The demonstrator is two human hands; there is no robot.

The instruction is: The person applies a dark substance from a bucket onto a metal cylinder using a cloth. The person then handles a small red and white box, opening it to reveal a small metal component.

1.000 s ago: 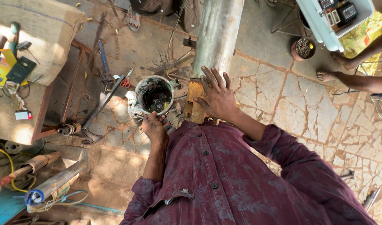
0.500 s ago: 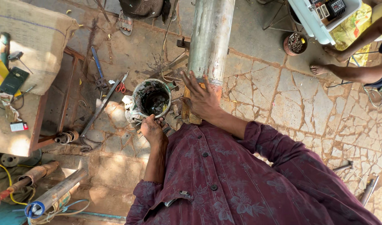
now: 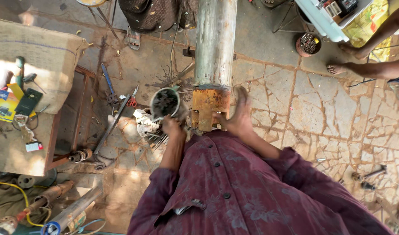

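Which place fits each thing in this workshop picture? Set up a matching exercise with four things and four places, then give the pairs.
Things:
1. round can
2. red-handled scissors
3. right hand
4. bowl of small metal parts

Places:
A. on the floor left of the can
B. on the rusty end of the big pipe
C. top right, beside the white table
D. by the left hand

Pairs: 1-D, 2-A, 3-B, 4-C
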